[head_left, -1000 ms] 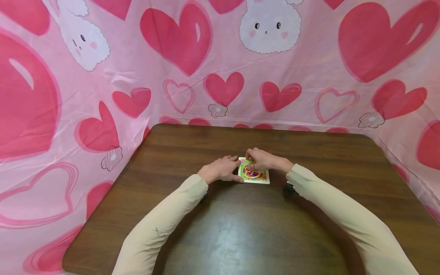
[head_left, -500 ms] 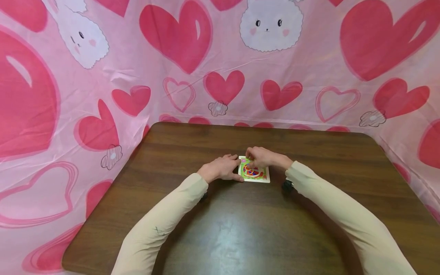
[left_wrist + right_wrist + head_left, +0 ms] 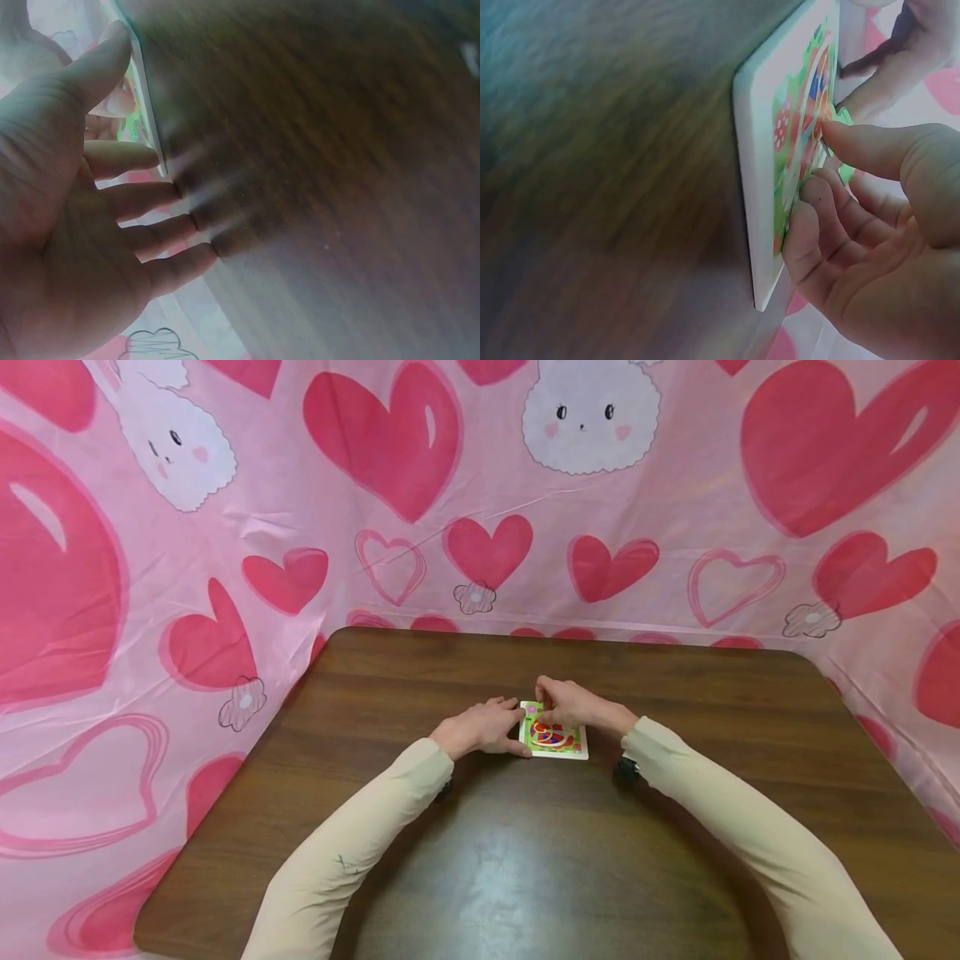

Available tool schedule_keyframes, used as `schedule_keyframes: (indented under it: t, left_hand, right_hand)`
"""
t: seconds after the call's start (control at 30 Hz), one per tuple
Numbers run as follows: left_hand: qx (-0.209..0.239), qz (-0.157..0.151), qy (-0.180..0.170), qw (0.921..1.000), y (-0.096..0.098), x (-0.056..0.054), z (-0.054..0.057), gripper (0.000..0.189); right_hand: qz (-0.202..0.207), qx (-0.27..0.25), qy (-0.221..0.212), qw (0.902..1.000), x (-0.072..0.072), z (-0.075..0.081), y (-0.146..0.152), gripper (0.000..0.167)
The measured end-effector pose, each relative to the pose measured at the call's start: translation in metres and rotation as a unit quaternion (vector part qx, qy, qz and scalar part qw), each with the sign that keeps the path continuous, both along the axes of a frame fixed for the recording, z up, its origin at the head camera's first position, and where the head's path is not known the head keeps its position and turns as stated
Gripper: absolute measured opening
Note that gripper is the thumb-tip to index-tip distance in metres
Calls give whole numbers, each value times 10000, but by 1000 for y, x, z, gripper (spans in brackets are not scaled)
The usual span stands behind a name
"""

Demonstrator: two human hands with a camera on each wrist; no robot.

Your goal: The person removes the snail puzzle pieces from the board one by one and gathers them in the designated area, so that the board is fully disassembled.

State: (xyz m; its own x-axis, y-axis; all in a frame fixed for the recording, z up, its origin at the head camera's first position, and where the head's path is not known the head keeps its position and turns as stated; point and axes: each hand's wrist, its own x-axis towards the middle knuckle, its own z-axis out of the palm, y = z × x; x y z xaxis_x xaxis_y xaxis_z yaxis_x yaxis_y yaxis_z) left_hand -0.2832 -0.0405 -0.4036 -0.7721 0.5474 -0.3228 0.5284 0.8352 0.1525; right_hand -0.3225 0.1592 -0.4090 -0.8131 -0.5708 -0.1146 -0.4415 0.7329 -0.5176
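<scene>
A small white-edged puzzle board (image 3: 561,755) with a bright green, red and blue picture lies flat on the wooden table. My left hand (image 3: 483,728) rests at its left edge, thumb and index finger touching the rim and the other fingers spread straight on the table. Over the board's upper part, my right hand (image 3: 576,704) is bent down with curled fingers. In the right wrist view, its thumb and fingers pinch a thin green puzzle piece (image 3: 844,115) tilted up from the picture. The fingers partly hide this piece.
The brown wooden table (image 3: 480,860) extends around the board on all sides. Behind it and at its sides hangs a pink cloth (image 3: 525,493) printed with hearts and rabbits. A dark device (image 3: 626,771) sits under the right wrist.
The right hand has risen slightly at the knuckles over the board, its fingers still bent. The left hand and the board stay in place.
</scene>
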Motion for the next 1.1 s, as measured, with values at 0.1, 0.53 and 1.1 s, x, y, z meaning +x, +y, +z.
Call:
schedule_keyframes:
  t: [0.1,0.53,1.1]
  left_hand:
    - [20,14,5,10000,0,0,0,85]
    - [12,32,-9,10000,-2,3,1,86]
    - [-15,-28,76,10000,1,2,1,86]
  right_hand:
    - [-50,-110,101,9999,-1,0,0,27]
    - [18,-423,203,9989,-1,2,-2,20]
    - [-198,-617,-81,9979,7,9,21,20]
